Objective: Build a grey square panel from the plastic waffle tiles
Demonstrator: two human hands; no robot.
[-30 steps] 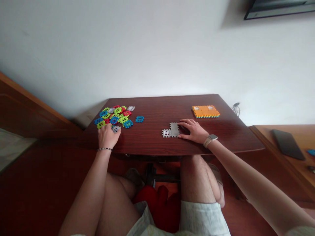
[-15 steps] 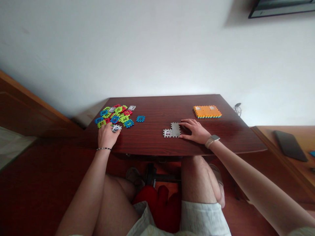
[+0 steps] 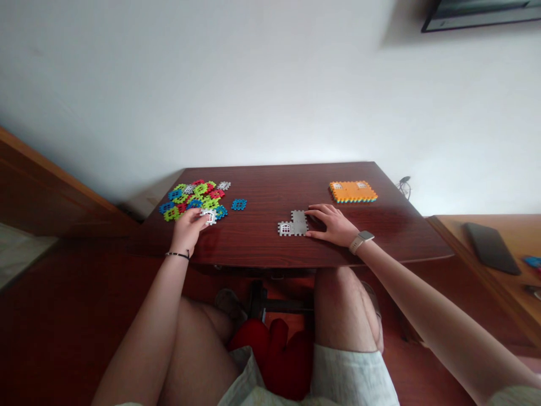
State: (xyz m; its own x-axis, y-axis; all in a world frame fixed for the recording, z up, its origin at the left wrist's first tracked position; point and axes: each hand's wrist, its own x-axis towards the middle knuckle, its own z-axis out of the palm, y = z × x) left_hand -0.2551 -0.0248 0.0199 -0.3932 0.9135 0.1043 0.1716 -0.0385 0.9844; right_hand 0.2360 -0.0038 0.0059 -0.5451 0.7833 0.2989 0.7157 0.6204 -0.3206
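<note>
Between the thumb and fingers of my left hand (image 3: 189,228) is a grey interlocking window tile (image 3: 210,216), held at the near right side of a pile of coloured window tiles (image 3: 203,197). My right hand (image 3: 333,225) rests on the table, its thumb and fingertips at the right edge of a grey plate of joined tiles (image 3: 300,222). A smaller grey window tile (image 3: 285,228) is joined to that plate's lower left side. The pile holds green, blue, red and grey pieces. A single blue window tile (image 3: 239,204) lies just right of it.
A stack of joined plates (image 3: 353,191), orange on top with two white windows, lies at the back right of the dark wooden table (image 3: 262,186). A wall stands behind the table. To the right, a dark flat device (image 3: 491,247) lies on a lower wooden surface.
My left hand has picked up the grey window tile from the pile's near edge and moved it slightly right, tilting it. My right hand stays at the grey plate.
</note>
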